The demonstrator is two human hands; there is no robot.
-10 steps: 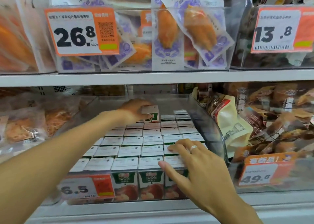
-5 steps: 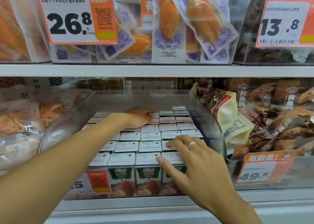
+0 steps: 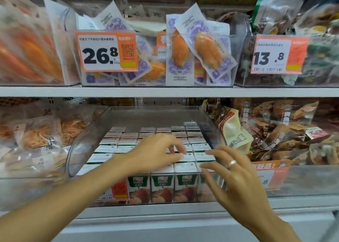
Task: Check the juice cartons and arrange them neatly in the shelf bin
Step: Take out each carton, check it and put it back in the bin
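Note:
A clear plastic shelf bin (image 3: 86,142) on the lower shelf holds several rows of small juice cartons (image 3: 162,188) with green tops and apple pictures on their fronts. Their white tops form a flat grid. My left hand (image 3: 156,153) hovers over the middle rows, fingers spread and curled down, fingertips touching carton tops. My right hand (image 3: 233,175), wearing a ring, is at the bin's front right corner with fingers apart, just above the front row. Neither hand holds a carton.
An orange price tag (image 3: 120,189) hangs on the bin's front left. Snack bags (image 3: 236,131) fill the bin to the right, shredded snack packs (image 3: 36,137) the left. The upper shelf edge (image 3: 165,91) carries bins of purple-white packets (image 3: 207,52) with orange price tags.
My left hand has pulled back from the rear rows to the middle of the bin, having set the raised carton down. My right hand lifted slightly off the front cartons. The view tilted up.

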